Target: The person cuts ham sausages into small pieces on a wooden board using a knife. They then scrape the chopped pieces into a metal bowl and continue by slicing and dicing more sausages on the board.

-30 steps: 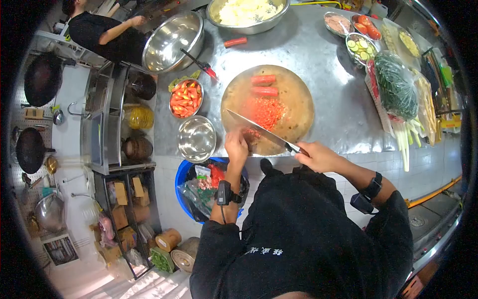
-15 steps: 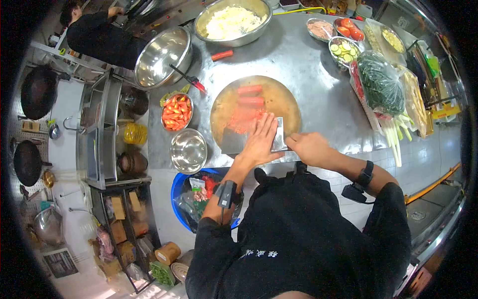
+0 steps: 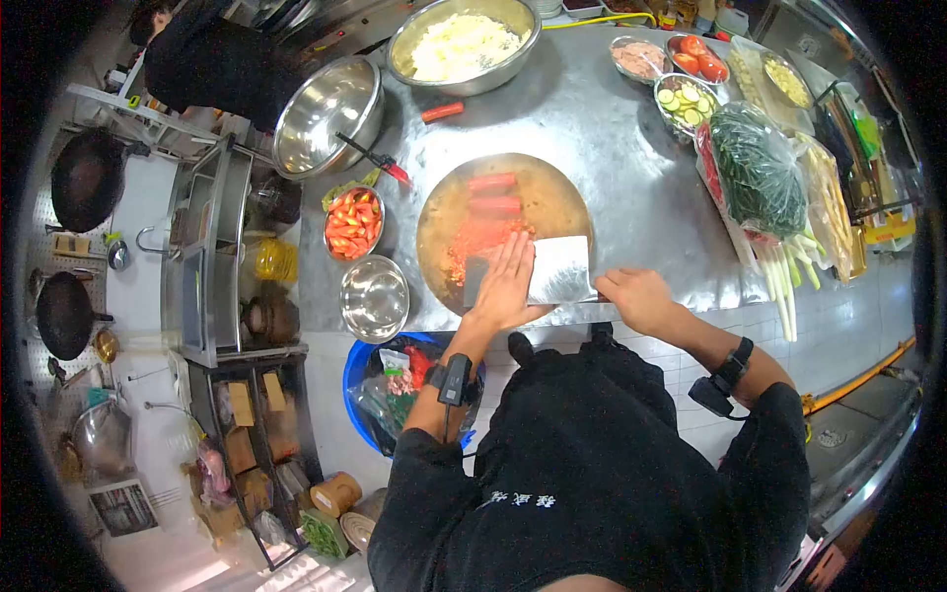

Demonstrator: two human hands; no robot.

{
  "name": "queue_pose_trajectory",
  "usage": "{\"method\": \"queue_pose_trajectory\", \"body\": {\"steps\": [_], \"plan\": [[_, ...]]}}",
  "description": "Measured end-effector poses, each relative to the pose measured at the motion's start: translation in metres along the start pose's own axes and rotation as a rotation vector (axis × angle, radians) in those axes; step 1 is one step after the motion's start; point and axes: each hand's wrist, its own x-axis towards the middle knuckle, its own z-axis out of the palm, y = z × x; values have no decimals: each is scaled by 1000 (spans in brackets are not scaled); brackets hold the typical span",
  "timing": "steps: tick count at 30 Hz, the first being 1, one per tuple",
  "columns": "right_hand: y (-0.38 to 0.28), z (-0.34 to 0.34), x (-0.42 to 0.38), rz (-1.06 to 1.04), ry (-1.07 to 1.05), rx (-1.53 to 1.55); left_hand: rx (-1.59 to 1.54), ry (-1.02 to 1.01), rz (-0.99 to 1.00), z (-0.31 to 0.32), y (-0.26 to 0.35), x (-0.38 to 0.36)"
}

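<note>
A cleaver (image 3: 559,268) lies flat over the front part of a round wooden chopping board (image 3: 562,202). My right hand (image 3: 639,299) is closed around its handle, at the board's right. Across the blade's left part rests my left hand (image 3: 505,284), palm down with its fingers stretched out. Crushed orange-red bits (image 3: 480,237) spread beyond and left of the blade, some of them hidden under it. Two red sticks, the far one (image 3: 492,183) and the near one (image 3: 495,205), lie on the board behind the bits.
Left of the board stand an empty steel bowl (image 3: 375,298), a bowl of red wedges (image 3: 352,223) and a large tilted steel bowl (image 3: 328,113). A big basin (image 3: 397,61) holds pale shreds. Bagged greens (image 3: 755,168) lie right. Another person (image 3: 212,69) works at back left.
The cleaver has slid right across the board, and my right hand has moved right with its handle. My left hand stays flat and now covers the blade's left part.
</note>
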Motion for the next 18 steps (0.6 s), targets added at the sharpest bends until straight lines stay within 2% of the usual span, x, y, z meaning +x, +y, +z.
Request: {"method": "queue_pose_trajectory", "body": {"steps": [7, 14, 17, 18], "plan": [[26, -10, -26, 36, 7, 41, 23, -118, -126, 3, -12, -13], [25, -39, -58, 104, 104, 37, 16, 177, -194, 11, -34, -42], [9, -15, -71, 349, -31, 585, 17, 344, -308, 23, -54, -52], [5, 4, -75, 337, 19, 684, 5, 383, -374, 32, -62, -56]]}}
